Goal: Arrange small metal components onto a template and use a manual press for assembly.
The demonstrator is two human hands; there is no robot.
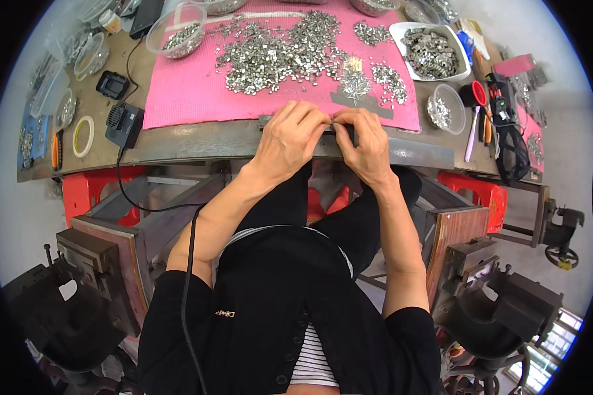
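Observation:
My left hand (286, 139) and my right hand (367, 146) meet at the near edge of the workbench, fingertips almost touching. Both are closed in a pinch; whatever lies between the fingers is too small and covered to make out. Under the fingertips, a dark metal piece (327, 131) shows at the table edge. Just beyond the hands, a bundle of thin silvery pins (356, 84) lies by a grey strip (374, 110) on the pink mat (178, 99). A wide heap of small shiny metal parts (277, 56) spreads farther back, with a smaller pile (390, 84) to the right.
A white tray (464, 69) of metal parts and a clear round tub (458, 108) stand at right, near a red-and-black cup (473, 94). At left are a clear bowl (153, 41), a black device (124, 125) with a cable and a tape roll (84, 136). Bench vises (85, 296) flank me.

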